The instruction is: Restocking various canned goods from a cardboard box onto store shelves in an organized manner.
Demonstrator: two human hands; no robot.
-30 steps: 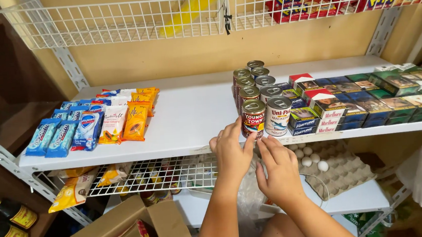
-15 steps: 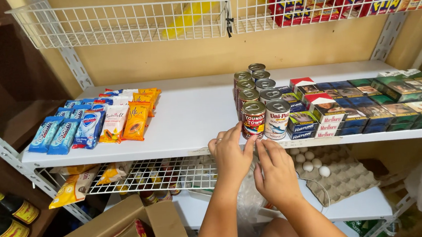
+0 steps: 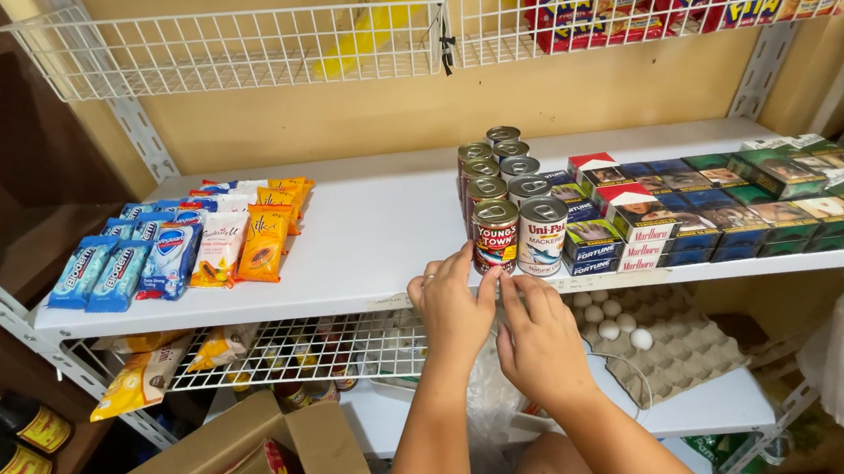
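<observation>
A: Since a second ago, both hands barely moved, right?
B: Yep. Left hand (image 3: 450,305) open, fingertips touching red can (image 3: 495,236) at shelf (image 3: 381,230) edge; right hand (image 3: 540,338) open, empty, just below.

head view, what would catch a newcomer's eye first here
Two bare hands meet at the front edge of the white shelf: the left hand touches the front red-labelled tin can, the right hand sits just below it. Behind that can runs a double row of round silver-topped tins, with flat blue and orange snack packets at the shelf's left end.
</observation>
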